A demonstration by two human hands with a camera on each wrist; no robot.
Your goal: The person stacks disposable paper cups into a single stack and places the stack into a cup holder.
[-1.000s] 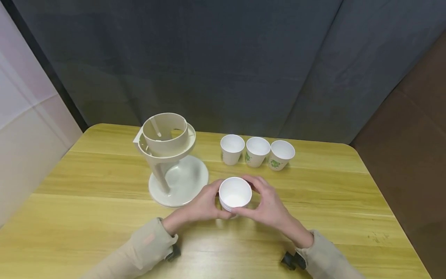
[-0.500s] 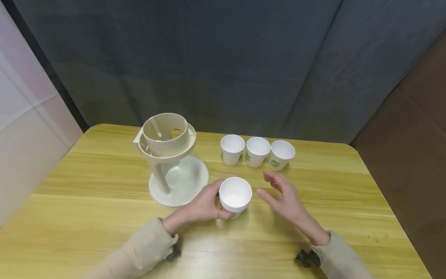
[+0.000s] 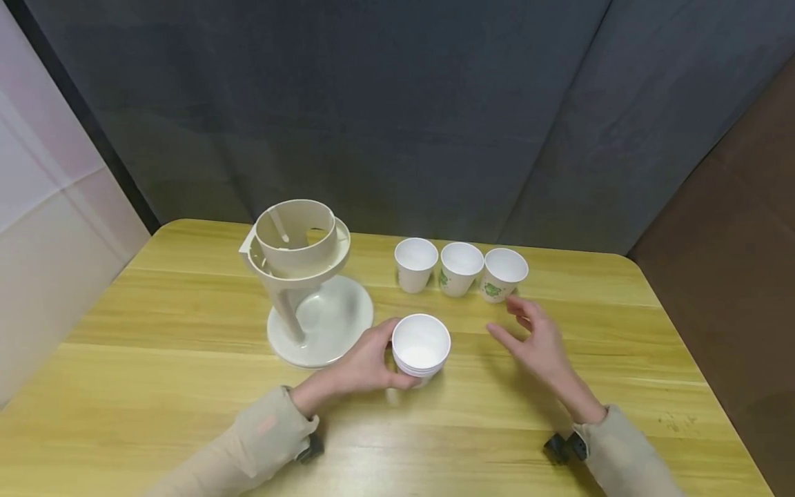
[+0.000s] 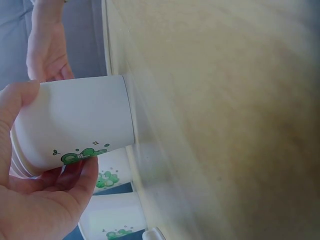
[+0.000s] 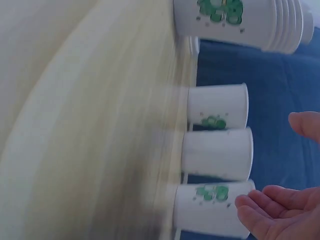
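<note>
A stack of nested white paper cups (image 3: 421, 345) stands on the table, gripped around its left side by my left hand (image 3: 366, 360). Green printing shows on the stack's outer cup (image 4: 80, 125) in the left wrist view. My right hand (image 3: 539, 345) is held away from the stack, to its right, with thumb and fingers apart and nothing between them. Its fingertips are close to the rightmost of three single cups, though I cannot tell whether they touch. That row has a left cup (image 3: 415, 266), a middle cup (image 3: 461, 270) and a right cup (image 3: 504, 276), all upright.
On the left of the wooden table (image 3: 186, 414) stands a cream plastic holder (image 3: 295, 269) with an open ring on a post. Its round base (image 3: 338, 314) lies close to my left hand. A dark curtain (image 3: 397, 117) hangs behind the table's back edge.
My right hand has let go of the cup stack and moved right, towards the rightmost single cup. My left hand has kept its grip on the stack in the same place.
</note>
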